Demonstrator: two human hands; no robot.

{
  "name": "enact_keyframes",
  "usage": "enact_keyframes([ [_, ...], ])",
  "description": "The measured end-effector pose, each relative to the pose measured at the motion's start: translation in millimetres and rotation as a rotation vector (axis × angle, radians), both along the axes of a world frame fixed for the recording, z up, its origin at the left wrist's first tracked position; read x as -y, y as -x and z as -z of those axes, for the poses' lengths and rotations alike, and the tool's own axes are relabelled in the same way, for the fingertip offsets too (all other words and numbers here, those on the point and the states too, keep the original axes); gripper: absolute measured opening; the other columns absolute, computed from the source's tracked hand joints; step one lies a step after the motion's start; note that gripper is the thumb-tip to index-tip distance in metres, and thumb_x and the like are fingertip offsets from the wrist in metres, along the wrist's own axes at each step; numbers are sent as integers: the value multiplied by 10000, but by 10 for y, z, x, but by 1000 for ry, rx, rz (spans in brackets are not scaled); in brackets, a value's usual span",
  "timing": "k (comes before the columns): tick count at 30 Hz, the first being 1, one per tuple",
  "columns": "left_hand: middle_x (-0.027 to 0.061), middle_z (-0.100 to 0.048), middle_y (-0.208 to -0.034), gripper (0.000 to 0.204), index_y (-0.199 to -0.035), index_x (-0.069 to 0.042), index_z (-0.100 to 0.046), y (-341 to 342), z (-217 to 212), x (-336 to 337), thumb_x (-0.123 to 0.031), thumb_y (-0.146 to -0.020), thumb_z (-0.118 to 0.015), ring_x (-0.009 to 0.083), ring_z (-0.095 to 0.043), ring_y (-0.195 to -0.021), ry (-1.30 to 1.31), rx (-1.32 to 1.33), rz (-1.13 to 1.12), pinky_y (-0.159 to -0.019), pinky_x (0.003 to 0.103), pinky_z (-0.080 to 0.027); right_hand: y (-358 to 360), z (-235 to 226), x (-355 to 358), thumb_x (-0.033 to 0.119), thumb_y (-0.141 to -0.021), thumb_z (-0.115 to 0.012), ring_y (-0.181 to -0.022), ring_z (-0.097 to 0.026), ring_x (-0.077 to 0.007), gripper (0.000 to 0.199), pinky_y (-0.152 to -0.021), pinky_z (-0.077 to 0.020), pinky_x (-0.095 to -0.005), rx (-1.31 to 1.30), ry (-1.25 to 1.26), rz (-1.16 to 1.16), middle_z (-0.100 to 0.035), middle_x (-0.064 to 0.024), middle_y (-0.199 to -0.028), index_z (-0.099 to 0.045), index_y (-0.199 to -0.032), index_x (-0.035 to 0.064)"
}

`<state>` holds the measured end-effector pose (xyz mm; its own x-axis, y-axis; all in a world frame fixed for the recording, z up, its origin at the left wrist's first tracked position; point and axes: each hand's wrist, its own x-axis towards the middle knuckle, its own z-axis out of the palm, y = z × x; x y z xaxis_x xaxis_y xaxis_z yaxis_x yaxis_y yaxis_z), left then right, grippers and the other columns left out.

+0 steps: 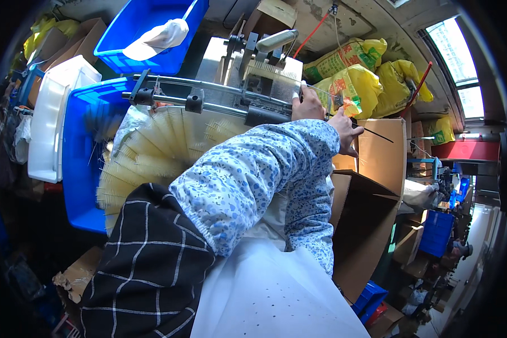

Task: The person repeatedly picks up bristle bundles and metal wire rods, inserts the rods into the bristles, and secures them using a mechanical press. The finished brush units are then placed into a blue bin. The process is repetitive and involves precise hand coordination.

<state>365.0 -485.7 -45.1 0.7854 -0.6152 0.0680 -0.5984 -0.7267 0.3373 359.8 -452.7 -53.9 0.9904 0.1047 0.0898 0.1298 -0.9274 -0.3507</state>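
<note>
My arms cross in blue-and-white floral sleeve covers, the left over the right. My right hand rests at the right end of a metal bench machine with chrome rods. A white wrap shows on one of its fingers; its fingertips are bent against the machine's edge, and what they grip is hard to see. Further right, my left hand has its fingers apart beside a thin dark rod. Left of my arms lies a fan of cream strips edged with fine bristles. A similar bristled strip sits on the machine.
Blue bins and a white bin stand at left; a pale cap lies on another blue bin. An open cardboard box is right of my hands. Yellow sacks lie behind it, near red rods.
</note>
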Motion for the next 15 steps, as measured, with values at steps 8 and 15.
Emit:
enact_keyframes([
  [8, 259, -309, -1334, 806, -1282, -100, -362, 116, 351, 383, -671, -724, -474, 380, -232, -1281, 319, -49, -86, -1011, 625, 4, -59, 189, 313, 246, -824, -553, -982, -560, -270, 385, -827, -430, -377, 18, 67, 41, -575, -102, -1078, -524, -1178, 95],
  [15, 211, -446, -1171, 565, -1195, -84, -422, 863, -1140, -1392, -479, -801, -505, 329, -426, -1105, -6, -324, 235, -936, 532, -248, -267, 409, 562, 249, -823, -526, -994, -539, -293, 398, -845, -420, -367, 132, 10, -74, -572, -148, -1059, -500, -1177, 69],
])
